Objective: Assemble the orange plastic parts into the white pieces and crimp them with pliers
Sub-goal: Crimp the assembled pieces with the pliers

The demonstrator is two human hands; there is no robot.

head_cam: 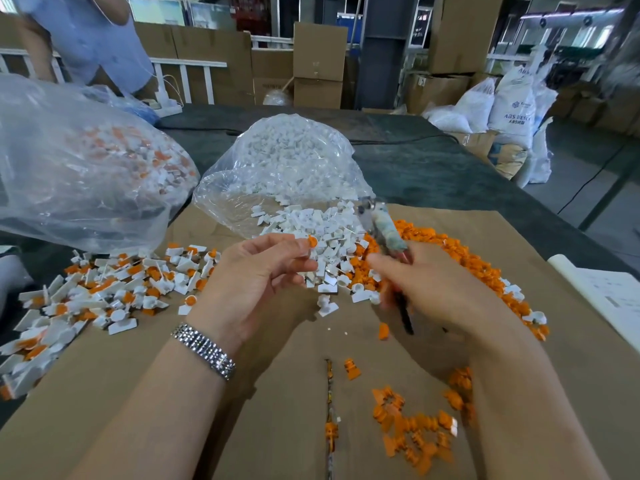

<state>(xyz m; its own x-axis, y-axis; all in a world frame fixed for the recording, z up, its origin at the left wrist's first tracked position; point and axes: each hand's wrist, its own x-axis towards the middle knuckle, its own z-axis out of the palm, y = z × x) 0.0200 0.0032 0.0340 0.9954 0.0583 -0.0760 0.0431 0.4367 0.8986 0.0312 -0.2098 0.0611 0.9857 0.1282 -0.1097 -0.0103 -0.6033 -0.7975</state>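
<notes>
Head view: left hand (258, 271) pinches a white piece w/ an orange part (312, 241) seated in it, fingers curled round it, held up just above the loose white pieces (311, 233) spilling from the open clear bag (284, 168). Right hand (440, 289) is wrapped round the pliers (382, 226), handles in the palm, nose pointing far and up; blurred, so can't tell if the jaws are apart or closed. Loose orange parts (450, 251) sit in a heap far right, more scattered near right (412, 431). Finished pieces (104, 289) lie in a pile on the left, by a second bag (79, 161).

Step in hand, prob.: crimping this assembled piece. To do it well: keep the orange part fully seated, turn the joint toward the pliers, bring the nose square onto it, fingertips clear of the jaws, squeeze once, firm.

Room: bare cardboard (277, 375) between and near the forearms is the open lane. Piles crowd left, far and right, so a wide swing scatters parts. Cardboard's right edge is close beyond the orange heap; table edge further right.
</notes>
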